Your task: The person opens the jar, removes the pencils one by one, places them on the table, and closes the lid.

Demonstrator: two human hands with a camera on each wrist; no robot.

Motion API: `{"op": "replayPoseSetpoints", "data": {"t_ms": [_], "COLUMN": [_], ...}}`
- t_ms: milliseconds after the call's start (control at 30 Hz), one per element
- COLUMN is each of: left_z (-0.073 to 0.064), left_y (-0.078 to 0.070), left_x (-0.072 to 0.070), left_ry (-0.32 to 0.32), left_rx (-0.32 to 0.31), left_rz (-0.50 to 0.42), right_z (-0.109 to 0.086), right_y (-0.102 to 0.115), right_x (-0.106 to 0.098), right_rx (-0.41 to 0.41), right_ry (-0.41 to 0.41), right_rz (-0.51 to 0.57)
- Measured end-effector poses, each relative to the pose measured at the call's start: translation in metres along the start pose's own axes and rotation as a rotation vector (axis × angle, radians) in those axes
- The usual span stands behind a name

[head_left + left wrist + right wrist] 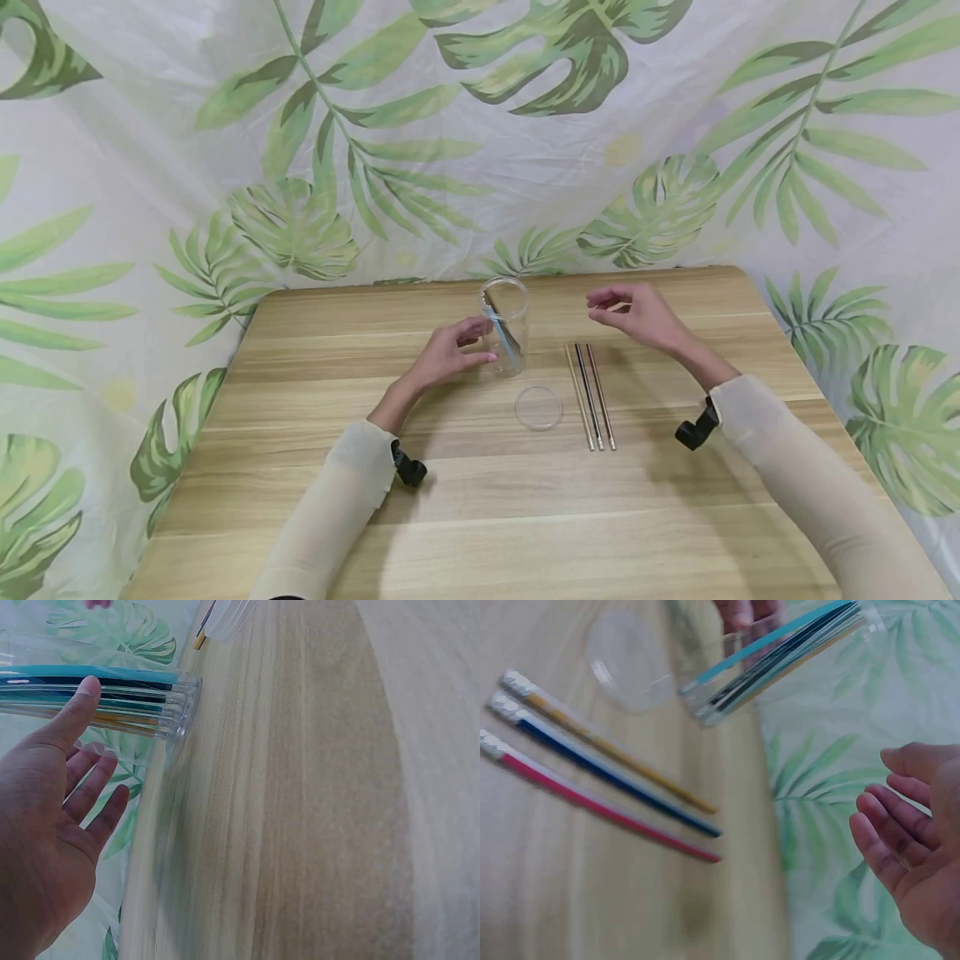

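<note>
A clear plastic cup (504, 342) stands upright on the table, with several pencils (90, 679), blue, dark and yellow, leaning inside. My left hand (447, 352) is at the cup's left side, thumb in front and fingers relaxed; it does not close round the cup. In the left wrist view that hand's thumb (81, 705) overlaps the cup wall. To the cup's right my right hand (637, 315) hovers above the table with loosely bent fingers, holding nothing. Below it lie three pencils side by side: yellow (615, 742), dark blue (607, 769) and red (604, 806), with silvery ends.
A round clear lid (538, 408) lies flat between the cup and the loose pencils. The wooden table (480, 517) ends at a back edge just behind the cup. Beyond it hangs a leaf-patterned cloth (525, 167).
</note>
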State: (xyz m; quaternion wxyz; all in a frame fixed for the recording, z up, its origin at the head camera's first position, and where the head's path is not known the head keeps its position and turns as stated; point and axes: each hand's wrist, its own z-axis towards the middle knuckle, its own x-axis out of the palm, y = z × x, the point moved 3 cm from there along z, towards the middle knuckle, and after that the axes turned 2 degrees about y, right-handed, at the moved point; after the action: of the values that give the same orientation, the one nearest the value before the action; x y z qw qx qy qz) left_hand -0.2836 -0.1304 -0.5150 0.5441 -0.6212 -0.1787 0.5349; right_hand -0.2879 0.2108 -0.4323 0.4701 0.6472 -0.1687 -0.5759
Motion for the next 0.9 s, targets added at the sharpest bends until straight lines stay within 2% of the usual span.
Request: {"op": "replayPoseSetpoints", "data": {"t_ms": [300, 567, 900], "left_z": [0.000, 0.000, -0.001], "left_y": [-0.001, 0.001, 0.001], "left_x": [-0.001, -0.001, -0.001], "left_ry": [-0.005, 0.009, 0.014], "left_rx": [0.003, 0.003, 0.006], "left_rz": [0.007, 0.039, 0.028], "right_z": [0.015, 0.029, 0.046], "right_y": [0.043, 0.072, 0.109], "right_x": [-0.009, -0.006, 0.005], "right_rx": [-0.209, -0.304, -0.412], "right_ry": [0.050, 0.102, 0.163], "right_rz": [-0.094, -0.115, -0.151]}}
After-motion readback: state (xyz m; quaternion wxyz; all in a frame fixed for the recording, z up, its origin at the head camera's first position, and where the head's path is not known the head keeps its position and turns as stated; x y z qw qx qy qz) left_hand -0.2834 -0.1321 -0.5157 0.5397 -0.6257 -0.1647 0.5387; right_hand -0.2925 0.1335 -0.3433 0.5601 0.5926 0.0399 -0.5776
